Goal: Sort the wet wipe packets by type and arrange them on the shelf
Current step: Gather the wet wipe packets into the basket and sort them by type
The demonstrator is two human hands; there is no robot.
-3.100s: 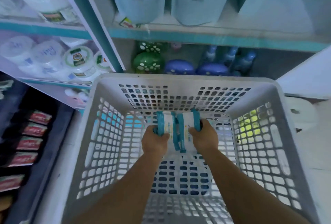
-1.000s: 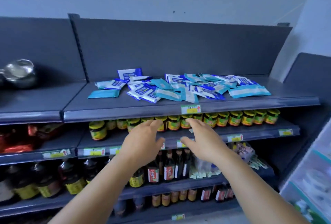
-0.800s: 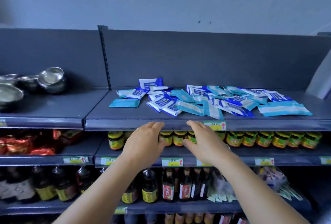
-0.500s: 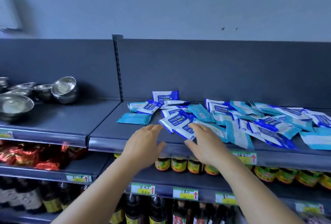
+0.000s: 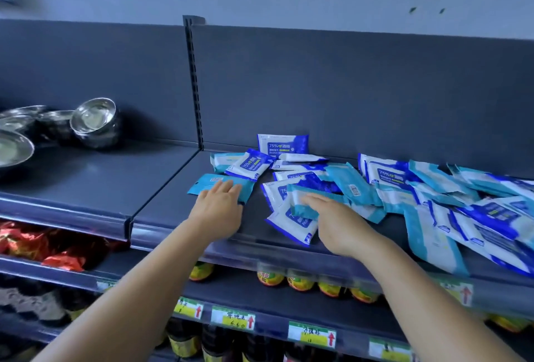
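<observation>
Many wet wipe packets lie mixed on the dark grey top shelf (image 5: 254, 233): teal ones and white-and-blue ones marked 75% (image 5: 251, 164). One blue 75% packet (image 5: 283, 144) stands against the back panel. My left hand (image 5: 218, 210) rests with straight fingers on a single teal packet (image 5: 211, 184) lying apart at the left of the heap. My right hand (image 5: 338, 224) pinches another teal packet (image 5: 300, 202), fingers on top and thumb hidden beneath, over a white-and-blue packet (image 5: 291, 224). The heap (image 5: 433, 202) spreads right to the frame edge.
Steel bowls (image 5: 95, 121) stand on the neighbouring shelf section to the left, past a slotted upright (image 5: 195, 84). Bare shelf lies between the bowls and the packets. Below are jars (image 5: 271, 277), red packages (image 5: 63, 260), bottles and price tags (image 5: 234, 319).
I turned from the white basket to the shelf. Both hands rose from below the shelf edge onto the packets; the left now lies on a teal packet and the right has taken hold of one.
</observation>
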